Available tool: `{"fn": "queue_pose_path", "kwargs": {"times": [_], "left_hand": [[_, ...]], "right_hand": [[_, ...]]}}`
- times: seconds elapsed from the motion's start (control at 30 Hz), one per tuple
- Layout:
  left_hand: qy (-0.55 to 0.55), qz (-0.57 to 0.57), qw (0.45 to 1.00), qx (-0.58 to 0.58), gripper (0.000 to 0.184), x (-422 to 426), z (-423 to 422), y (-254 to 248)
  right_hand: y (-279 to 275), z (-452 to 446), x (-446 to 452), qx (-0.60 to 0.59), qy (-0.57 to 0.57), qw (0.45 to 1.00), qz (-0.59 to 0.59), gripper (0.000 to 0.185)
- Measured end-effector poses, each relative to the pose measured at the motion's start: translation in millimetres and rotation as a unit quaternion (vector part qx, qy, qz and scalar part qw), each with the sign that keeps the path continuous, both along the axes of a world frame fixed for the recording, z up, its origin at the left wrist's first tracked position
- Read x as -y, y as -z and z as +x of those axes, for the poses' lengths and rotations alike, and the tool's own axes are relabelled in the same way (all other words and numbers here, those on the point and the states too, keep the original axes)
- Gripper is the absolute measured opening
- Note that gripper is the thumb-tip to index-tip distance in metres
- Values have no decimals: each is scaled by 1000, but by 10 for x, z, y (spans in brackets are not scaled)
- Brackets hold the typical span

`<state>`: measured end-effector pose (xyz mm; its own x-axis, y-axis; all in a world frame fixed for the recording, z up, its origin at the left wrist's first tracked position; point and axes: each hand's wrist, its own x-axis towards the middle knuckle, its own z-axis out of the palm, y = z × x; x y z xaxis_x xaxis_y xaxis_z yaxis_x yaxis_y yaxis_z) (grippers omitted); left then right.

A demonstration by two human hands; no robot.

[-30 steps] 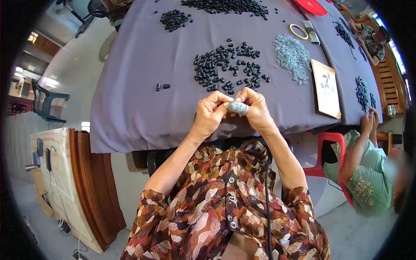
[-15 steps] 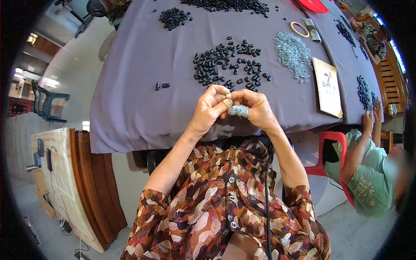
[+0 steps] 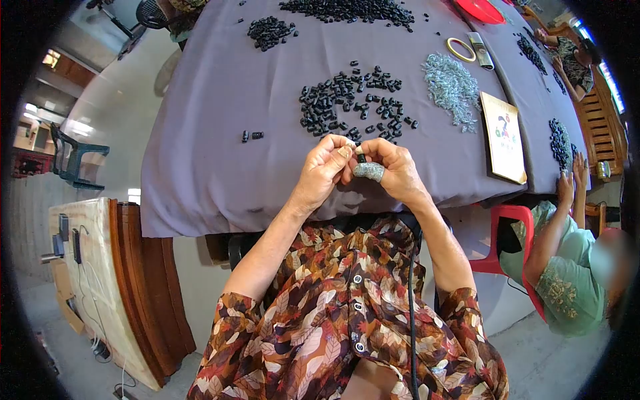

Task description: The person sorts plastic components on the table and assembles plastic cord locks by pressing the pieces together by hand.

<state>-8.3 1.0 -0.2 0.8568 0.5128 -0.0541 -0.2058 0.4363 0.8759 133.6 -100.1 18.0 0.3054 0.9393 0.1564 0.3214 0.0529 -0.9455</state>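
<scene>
My left hand (image 3: 323, 171) and my right hand (image 3: 395, 171) meet over the front edge of the grey-clothed table (image 3: 220, 167). A small black piece (image 3: 361, 159) is pinched between the thumb and fingers of my right hand, and a grey wrap (image 3: 368, 171) covers one finger of that hand. The left thumb and forefinger press together beside the piece; what they hold is too small to name. Just beyond my hands lies a loose pile of black pieces (image 3: 327, 107), and two more (image 3: 258, 135) lie to the left.
Clear small pieces (image 3: 450, 87), a booklet (image 3: 503, 137), a yellow tape ring (image 3: 461, 49) and a red tray (image 3: 481, 9) lie at the right. More black piles (image 3: 353, 9) are farther back. A person in green (image 3: 567, 280) sits on a red chair (image 3: 501, 233) at right.
My fingertips have shifted, and the black piece now shows between them above the wrapped finger. The co-worker's hands at the right have moved slightly.
</scene>
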Motion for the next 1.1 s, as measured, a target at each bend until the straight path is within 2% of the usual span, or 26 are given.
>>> {"fn": "queue_pose_path", "kwargs": {"times": [0.1, 0.13, 0.37, 0.47, 0.5, 0.53, 0.6, 0.63, 0.67, 0.73, 0.77, 0.87, 1.1], "left_hand": [[5, -9, 1000, 1, 18, 15, 14, 20], [8, -6, 1000, -3, 17, 23, 19, 6], [33, -55, 998, -5, 18, -47, 5, 0], [23, -57, 998, -7, 20, -31, 6, -31], [6, -68, 998, -11, 16, -16, 3, -34], [0, -42, 999, -24, 13, -43, -17, -43], [-14, 7, 998, -54, 8, -120, -87, -106], [-63, 86, 988, -114, 3, -110, -104, -285], [-74, 145, 979, -120, 4, -203, -148, -251], [-94, 182, 970, -129, 3, -331, -225, -240], [-90, 203, 965, -139, 2, -390, -269, -236], [-131, 329, 901, -250, 4, -460, -380, -275], [-207, 437, 823, -299, 7, -521, -596, -273]], "right_hand": [[8, -15, -2, 32, -16, 999, -4, 22], [-62, -37, 6, 79, -13, 997, 13, 21], [-132, -84, 13, 108, -29, 992, 58, 23], [-194, 17, 20, 134, -70, 988, 32, 26], [-270, 62, 41, 140, -50, 989, 15, 25], [-346, 125, 74, 146, -31, 989, -3, 25], [-191, 370, 110, 110, 83, 991, -1, 21], [-148, 509, 139, 113, 140, 984, -4, 20], [-118, 654, 164, 115, 195, 974, -6, 19], [-90, 911, 197, 194, 247, 949, -20, 18], [-111, 988, 196, 230, 255, 938, -44, 17], [-50, 1185, 113, 294, 271, 914, -64, 17], [61, 1383, -193, 378, 307, 862, -139, 21]]}}
